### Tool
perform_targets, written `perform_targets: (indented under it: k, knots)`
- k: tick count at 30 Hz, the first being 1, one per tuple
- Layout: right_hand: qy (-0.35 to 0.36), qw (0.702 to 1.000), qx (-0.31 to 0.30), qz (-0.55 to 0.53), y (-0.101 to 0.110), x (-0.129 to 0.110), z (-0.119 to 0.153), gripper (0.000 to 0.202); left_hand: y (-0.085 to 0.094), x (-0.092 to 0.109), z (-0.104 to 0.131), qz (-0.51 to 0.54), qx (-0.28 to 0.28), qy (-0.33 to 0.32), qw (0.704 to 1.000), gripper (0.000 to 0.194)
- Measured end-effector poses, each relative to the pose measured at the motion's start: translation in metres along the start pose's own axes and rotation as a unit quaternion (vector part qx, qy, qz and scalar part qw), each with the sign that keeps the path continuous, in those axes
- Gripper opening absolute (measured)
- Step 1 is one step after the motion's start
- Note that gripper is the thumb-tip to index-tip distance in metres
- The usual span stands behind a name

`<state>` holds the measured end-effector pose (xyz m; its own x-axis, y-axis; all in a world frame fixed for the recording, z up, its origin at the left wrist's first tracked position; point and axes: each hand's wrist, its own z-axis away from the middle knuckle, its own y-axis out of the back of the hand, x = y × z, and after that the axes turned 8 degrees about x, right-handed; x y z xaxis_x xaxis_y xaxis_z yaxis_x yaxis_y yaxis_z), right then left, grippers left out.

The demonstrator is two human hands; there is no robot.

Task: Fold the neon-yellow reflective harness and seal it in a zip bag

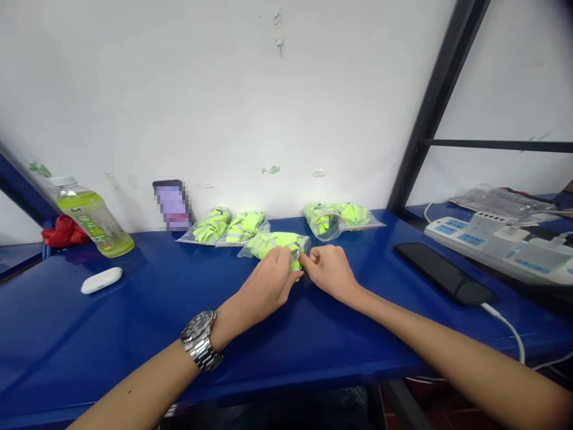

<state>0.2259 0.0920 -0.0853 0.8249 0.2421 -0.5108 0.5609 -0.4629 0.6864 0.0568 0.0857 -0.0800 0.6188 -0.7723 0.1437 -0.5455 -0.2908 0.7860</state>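
Observation:
A clear plastic bag with folded neon-yellow reflective straps (pixel 271 240) lies on the blue table (pixel 147 310), near its middle. My left hand (pixel 266 280), below a metal wristwatch, is closed on the near side of this bag. At the bag's right end, the bent fingers of my right hand (pixel 329 269) pinch its edge. Both hands nearly touch. Two similar bags (pixel 211 226) (pixel 244 227) rest behind and to the left, by the wall. Another yellow-filled bag (pixel 340 216) sits behind my right hand.
At the left are a green drink bottle (pixel 96 221), red cloth (pixel 65 232) and white case (pixel 101 280). A phone (pixel 172 204) leans on the wall. A black phone (pixel 443 272) and power strips (pixel 496 245) lie right.

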Motion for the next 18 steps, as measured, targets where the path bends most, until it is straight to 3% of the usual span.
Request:
perform_targets:
  k: [2,5,6,9,11,13,16,18]
  knots:
    - [0.027,0.999,0.002,-0.022,0.004,-0.001,-0.002,0.041,0.001,-0.011,-0.001,0.004,-0.029,-0.004,1.0,0.01]
    - [0.132,0.989,0.012,-0.07,0.016,0.003,-0.006,0.016,0.007,-0.022,-0.003,0.0,-0.04,-0.016,0.999,0.012]
    - [0.172,0.982,0.021,-0.075,0.021,0.005,-0.008,0.019,0.01,-0.023,-0.003,0.0,-0.04,-0.025,0.999,0.013]
    - [0.258,0.964,-0.013,-0.063,0.031,0.013,-0.012,0.07,0.022,-0.022,-0.003,0.0,-0.049,-0.065,0.997,0.015]
    - [0.266,0.959,-0.077,-0.058,0.032,0.017,-0.013,0.075,0.027,-0.018,-0.004,-0.025,-0.053,-0.096,0.994,0.017]
    - [0.251,0.96,-0.111,-0.055,0.028,0.018,-0.013,0.064,0.029,-0.016,-0.004,-0.062,-0.036,-0.109,0.991,0.017]
    - [0.213,0.972,-0.088,-0.041,0.02,0.016,-0.011,0.043,0.024,-0.019,-0.003,-0.104,0.002,-0.044,0.994,0.014]
    - [0.196,0.977,-0.069,-0.042,0.015,0.014,-0.01,0.035,0.02,-0.024,-0.002,-0.117,-0.01,0.004,0.993,0.016]
